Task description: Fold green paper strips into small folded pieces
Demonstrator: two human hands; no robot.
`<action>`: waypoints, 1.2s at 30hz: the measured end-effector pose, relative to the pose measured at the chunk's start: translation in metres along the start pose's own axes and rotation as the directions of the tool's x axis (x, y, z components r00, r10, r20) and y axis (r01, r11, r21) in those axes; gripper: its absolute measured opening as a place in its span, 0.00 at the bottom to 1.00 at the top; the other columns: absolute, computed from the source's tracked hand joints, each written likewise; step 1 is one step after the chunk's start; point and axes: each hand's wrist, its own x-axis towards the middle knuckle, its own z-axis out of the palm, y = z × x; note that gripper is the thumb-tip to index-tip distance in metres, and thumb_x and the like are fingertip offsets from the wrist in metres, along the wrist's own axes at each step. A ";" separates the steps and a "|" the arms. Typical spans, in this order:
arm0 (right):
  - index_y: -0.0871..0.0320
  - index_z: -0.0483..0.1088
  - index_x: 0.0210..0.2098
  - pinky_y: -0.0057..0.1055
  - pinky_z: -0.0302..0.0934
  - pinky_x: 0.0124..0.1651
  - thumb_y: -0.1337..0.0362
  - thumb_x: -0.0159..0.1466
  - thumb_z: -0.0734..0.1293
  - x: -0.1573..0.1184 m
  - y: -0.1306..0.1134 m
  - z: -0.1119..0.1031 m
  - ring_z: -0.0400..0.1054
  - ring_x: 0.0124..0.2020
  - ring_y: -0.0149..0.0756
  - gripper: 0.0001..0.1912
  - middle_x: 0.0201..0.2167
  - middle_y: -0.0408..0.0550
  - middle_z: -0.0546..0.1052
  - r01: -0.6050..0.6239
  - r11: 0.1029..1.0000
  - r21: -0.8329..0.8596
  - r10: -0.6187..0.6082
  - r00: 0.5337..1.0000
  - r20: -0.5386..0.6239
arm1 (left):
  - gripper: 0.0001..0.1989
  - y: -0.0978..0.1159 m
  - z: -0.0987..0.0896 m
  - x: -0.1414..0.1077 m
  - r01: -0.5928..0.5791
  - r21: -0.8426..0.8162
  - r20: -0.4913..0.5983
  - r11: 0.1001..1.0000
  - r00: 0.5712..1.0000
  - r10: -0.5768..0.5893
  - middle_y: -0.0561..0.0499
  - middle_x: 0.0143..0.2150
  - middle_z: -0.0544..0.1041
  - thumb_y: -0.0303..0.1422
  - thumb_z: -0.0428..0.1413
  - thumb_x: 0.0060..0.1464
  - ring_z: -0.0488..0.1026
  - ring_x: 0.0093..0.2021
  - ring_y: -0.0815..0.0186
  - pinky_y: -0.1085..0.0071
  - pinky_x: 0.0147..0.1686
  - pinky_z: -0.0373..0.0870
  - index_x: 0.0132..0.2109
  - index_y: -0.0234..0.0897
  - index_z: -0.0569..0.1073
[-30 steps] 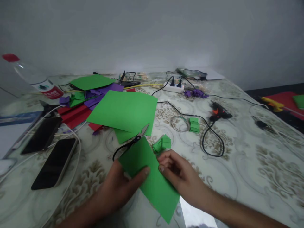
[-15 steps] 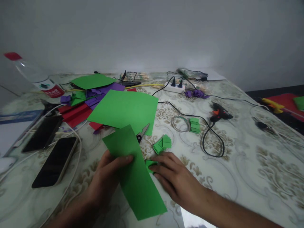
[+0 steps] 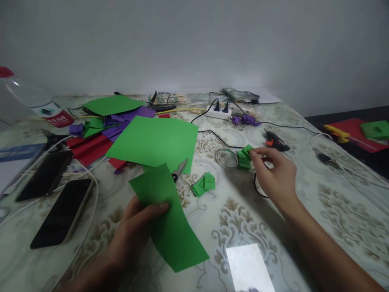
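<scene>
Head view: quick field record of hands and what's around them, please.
left hand: holds green paper strip
right hand: pinches small green piece at green stack
scissors: blade visible, partly hidden by strip
between hands: folded green pieces
beyond right hand: glue gun
far left: two phones

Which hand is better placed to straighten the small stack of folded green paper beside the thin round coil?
Probably the right hand: its fingertips are at the small stack of folded green paper. The left hand is farther away and is occupied, holding a long rectangular green paper sheet.
</scene>
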 end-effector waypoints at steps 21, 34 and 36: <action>0.59 0.77 0.43 0.45 0.66 0.51 0.61 0.64 0.66 -0.007 -0.007 0.006 0.75 0.45 0.49 0.11 0.42 0.57 0.82 0.025 0.998 0.053 -0.032 0.991 0.131 | 0.20 -0.013 -0.012 0.015 -0.027 0.205 0.218 0.978 0.976 -0.019 0.47 0.42 0.87 0.38 0.73 0.46 0.82 0.42 0.55 0.66 0.41 0.79 0.46 0.38 0.83; 0.59 0.68 0.28 0.24 0.55 0.22 0.47 0.63 0.74 -0.087 -0.051 0.021 0.61 0.20 0.26 0.23 0.21 0.38 0.67 -0.648 0.654 0.391 -0.093 0.444 0.891 | 0.16 -0.033 -0.007 0.018 -0.398 0.418 0.476 0.817 0.862 0.177 0.46 0.44 0.81 0.42 0.61 0.64 0.78 0.46 0.55 0.63 0.44 0.76 0.52 0.38 0.75; 0.59 0.69 0.29 0.24 0.57 0.22 0.45 0.62 0.76 -0.082 -0.049 0.021 0.62 0.19 0.26 0.23 0.21 0.38 0.69 -0.688 0.614 0.388 -0.062 0.448 0.892 | 0.12 -0.037 -0.009 0.019 -0.435 0.412 0.530 0.800 0.829 0.178 0.49 0.41 0.79 0.41 0.59 0.66 0.77 0.43 0.58 0.66 0.41 0.75 0.51 0.39 0.74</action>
